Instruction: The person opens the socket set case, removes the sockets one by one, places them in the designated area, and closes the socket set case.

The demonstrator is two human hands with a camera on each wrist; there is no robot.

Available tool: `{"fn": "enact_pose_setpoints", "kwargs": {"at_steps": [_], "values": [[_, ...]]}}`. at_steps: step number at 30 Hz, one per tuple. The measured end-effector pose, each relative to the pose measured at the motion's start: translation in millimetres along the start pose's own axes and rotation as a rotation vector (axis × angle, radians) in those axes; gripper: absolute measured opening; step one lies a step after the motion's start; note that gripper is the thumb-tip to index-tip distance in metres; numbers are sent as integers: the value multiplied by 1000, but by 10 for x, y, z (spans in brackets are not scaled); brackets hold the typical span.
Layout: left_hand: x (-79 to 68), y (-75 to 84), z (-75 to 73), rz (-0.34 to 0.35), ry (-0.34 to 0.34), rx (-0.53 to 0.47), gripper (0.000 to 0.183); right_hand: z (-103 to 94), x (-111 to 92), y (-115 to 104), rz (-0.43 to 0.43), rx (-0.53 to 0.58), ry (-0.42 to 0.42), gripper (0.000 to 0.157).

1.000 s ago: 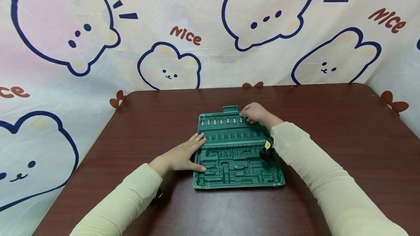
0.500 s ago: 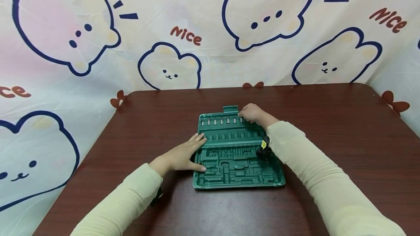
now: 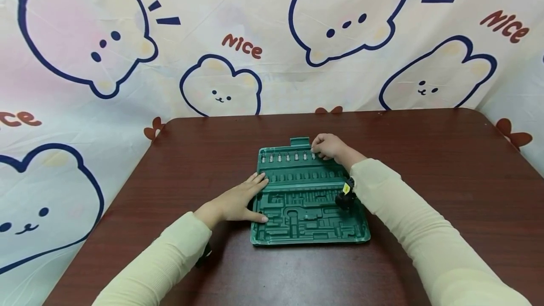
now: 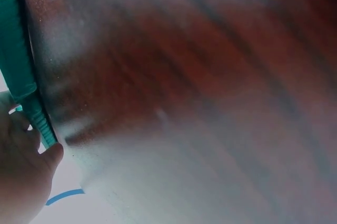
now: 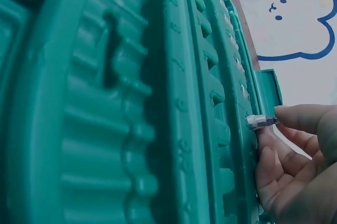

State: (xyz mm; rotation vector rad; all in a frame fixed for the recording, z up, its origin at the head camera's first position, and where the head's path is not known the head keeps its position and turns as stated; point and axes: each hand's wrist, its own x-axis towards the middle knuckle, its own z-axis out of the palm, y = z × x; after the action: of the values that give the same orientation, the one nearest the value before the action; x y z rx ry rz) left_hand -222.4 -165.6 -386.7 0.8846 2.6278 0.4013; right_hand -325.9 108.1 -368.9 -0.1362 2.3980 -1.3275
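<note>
An open green plastic tool case [image 3: 312, 242] lies on the table, with moulded slots. Along its far row stand several small silver bit sockets [image 3: 288, 157]. My left hand [image 3: 234, 203] rests with spread, straight fingers on the case's left edge; the left wrist view shows only part of that hand [image 4: 26, 163] beside the case side [image 4: 15, 40]. At the far row, my right hand [image 3: 333, 147] pinches a bit socket, its fingertips on the dark tip. In the right wrist view the bit socket [image 5: 259, 122] has a silver knurled body seated at the row.
A green latch tab [image 3: 300, 141] sticks out from the case's far edge. Brown wooden tabletop [image 3: 204, 150] surrounds the case. Behind it hangs a pale cloth [image 3: 280, 84] with cartoon bears. A black wrist camera [image 3: 345, 196] hangs over the case's right side.
My right hand shifted slightly left and then back right at the far row, its fingers still at the same bit socket. The left hand has stayed on the case edge.
</note>
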Motion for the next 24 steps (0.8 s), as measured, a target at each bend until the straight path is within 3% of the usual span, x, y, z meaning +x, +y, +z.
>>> {"fn": "enact_pose_setpoints", "kwargs": {"at_steps": [16, 24], "values": [[-6, 8, 0, -13, -9, 4, 95, 56, -27, 65, -80, -2, 55, 10], [-9, 0, 2, -9, -8, 15, 96, 61, -26, 79, -72, 53, 93, 13]]}}
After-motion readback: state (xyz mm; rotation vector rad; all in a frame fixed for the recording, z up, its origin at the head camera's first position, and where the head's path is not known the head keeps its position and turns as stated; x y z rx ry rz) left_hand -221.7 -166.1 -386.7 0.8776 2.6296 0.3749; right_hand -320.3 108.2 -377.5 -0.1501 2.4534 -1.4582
